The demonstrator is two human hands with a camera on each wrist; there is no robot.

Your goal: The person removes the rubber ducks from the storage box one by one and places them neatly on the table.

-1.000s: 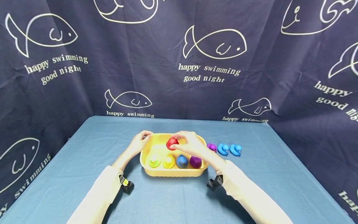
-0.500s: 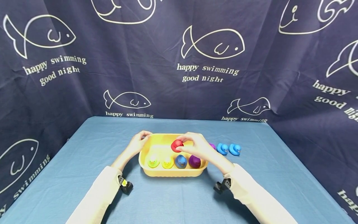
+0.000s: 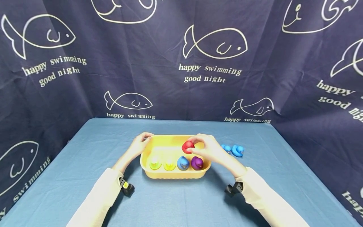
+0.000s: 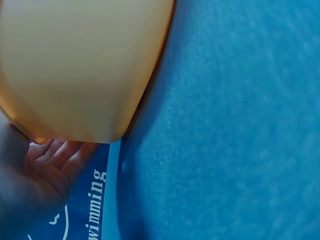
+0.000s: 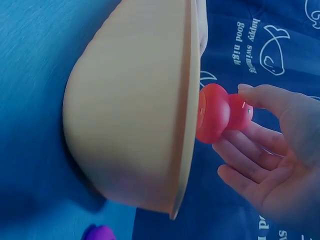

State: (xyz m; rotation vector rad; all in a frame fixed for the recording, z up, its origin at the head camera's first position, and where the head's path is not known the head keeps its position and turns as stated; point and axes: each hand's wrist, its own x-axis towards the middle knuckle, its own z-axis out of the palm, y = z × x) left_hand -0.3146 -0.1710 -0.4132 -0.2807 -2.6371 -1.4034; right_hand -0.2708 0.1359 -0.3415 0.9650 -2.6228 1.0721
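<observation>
My right hand [image 3: 208,147] pinches a red rubber duck [image 3: 188,147] by its head between thumb and fingers. The duck hangs over the right half of a yellow plastic basin [image 3: 177,175], and its base shows just past the rim in the right wrist view. My left hand [image 3: 138,144] grips the basin's back left corner, fingers against the outer wall in the left wrist view. Along the basin's front side stand a yellow-green duck [image 3: 155,163], a yellow duck [image 3: 169,164], a blue duck [image 3: 183,163] and a purple duck [image 3: 197,163].
Right of the basin, two light blue ducks [image 3: 237,150] sit on the blue tablecloth [image 3: 175,201], one partly behind my right hand. A purple duck [image 5: 100,233] peeks in at the bottom of the right wrist view. Behind the table hangs a navy fish-print curtain [image 3: 158,72].
The right hand has carried the red duck rightward above the basin, now covering the purple duck on the table in the head view. The left hand has stayed on the basin's corner.
</observation>
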